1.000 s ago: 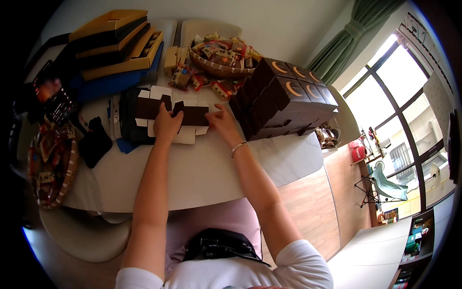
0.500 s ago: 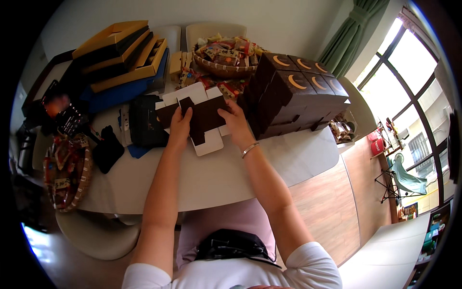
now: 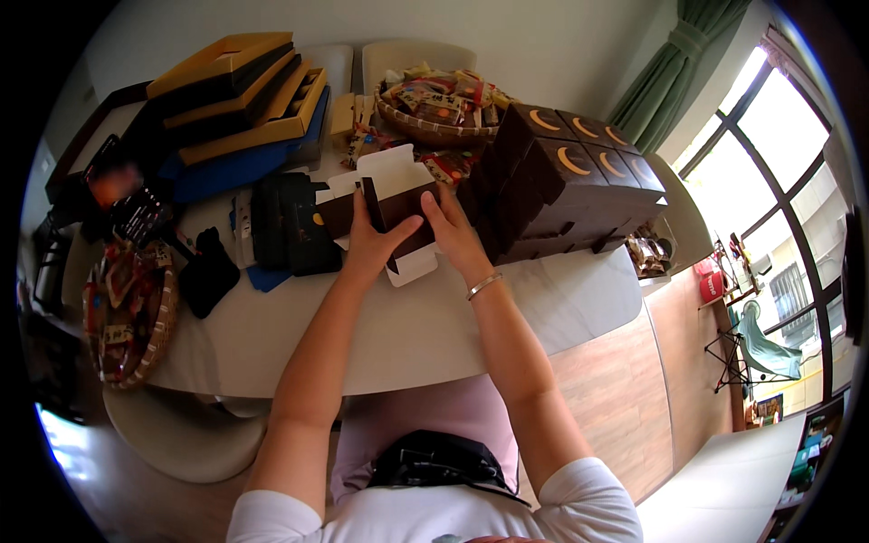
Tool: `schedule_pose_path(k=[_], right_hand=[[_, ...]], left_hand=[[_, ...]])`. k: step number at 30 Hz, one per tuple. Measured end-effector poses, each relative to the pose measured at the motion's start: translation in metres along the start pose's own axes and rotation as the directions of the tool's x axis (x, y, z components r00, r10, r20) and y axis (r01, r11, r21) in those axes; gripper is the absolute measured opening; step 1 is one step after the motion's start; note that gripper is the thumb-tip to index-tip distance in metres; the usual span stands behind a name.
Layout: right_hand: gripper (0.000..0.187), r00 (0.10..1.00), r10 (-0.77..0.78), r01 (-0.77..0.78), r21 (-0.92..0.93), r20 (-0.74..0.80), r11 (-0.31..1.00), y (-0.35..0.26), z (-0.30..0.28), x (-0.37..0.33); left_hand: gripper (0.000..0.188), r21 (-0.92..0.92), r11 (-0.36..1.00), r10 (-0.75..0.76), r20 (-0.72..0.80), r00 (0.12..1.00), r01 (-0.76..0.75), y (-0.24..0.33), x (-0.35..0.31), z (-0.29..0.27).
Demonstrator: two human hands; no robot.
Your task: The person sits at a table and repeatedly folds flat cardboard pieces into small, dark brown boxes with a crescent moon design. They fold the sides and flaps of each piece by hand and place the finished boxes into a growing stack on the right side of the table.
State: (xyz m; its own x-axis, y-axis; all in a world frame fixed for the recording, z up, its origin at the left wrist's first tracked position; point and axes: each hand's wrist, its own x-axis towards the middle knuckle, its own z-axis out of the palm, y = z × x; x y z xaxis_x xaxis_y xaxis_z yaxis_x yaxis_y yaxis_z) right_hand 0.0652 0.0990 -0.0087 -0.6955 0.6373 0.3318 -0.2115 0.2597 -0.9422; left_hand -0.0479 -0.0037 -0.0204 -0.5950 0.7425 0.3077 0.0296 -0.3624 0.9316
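Note:
Between my hands is a partly folded cardboard box [image 3: 398, 204], dark brown outside and white inside, its white flaps spread toward the back and the front. My left hand [image 3: 373, 244] grips its left side, thumb stretched across the brown face toward the middle. On the other side my right hand [image 3: 453, 233] holds the right edge, thumb up against the panel and fingers partly hidden behind it. To the left of the box lie flat black cartons [image 3: 294, 226]. Right of my right hand stands a block of stacked brown boxes [image 3: 552, 195] with gold crescents on top.
Behind is a woven basket [image 3: 434, 134] heaped with wrapped snacks; another basket [image 3: 127, 317] sits at the table's left edge. Yellow and black trays [image 3: 231, 100] are piled at the back left. A black pouch [image 3: 210, 276] lies near the left basket. The pale table [image 3: 407, 348] has a rounded right corner.
The flat brown blank now has raised sides. My left hand has shifted right, its thumb swung inward, and my right hand has moved slightly right and turned more upright.

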Motion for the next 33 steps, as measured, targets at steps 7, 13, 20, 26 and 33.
schedule_pose_path(k=[7, 13, 20, 26, 33], right_hand=[[0.063, 0.985, 0.171, -0.153, 0.448, 0.001, 0.881, 0.010, -0.002, 0.008], [0.042, 0.976, 0.188, -0.216, 0.563, 0.108, 0.798, 0.005, -0.018, 0.004], [0.030, 0.978, 0.167, -0.211, 0.598, 0.128, 0.773, -0.005, -0.015, -0.001], [0.020, 0.971, 0.238, -0.212, 0.543, 0.024, 0.813, 0.000, -0.018, 0.002], [0.019, 0.954, 0.250, -0.137, 0.498, -0.167, 0.856, 0.003, -0.014, 0.005]], left_hand=[[0.086, 0.032, 0.989, 0.141, 0.133, 0.981, -0.147, -0.007, 0.001, -0.003], [0.075, 0.058, 0.967, 0.234, 0.189, 0.954, -0.249, 0.001, -0.005, 0.003], [0.064, 0.055, 0.977, 0.195, 0.145, 0.970, -0.204, 0.010, -0.005, -0.002], [0.066, 0.084, 0.974, 0.202, 0.112, 0.973, -0.212, 0.005, -0.003, -0.005], [0.045, 0.196, 0.938, 0.288, 0.019, 0.958, -0.286, 0.008, -0.005, 0.006]])
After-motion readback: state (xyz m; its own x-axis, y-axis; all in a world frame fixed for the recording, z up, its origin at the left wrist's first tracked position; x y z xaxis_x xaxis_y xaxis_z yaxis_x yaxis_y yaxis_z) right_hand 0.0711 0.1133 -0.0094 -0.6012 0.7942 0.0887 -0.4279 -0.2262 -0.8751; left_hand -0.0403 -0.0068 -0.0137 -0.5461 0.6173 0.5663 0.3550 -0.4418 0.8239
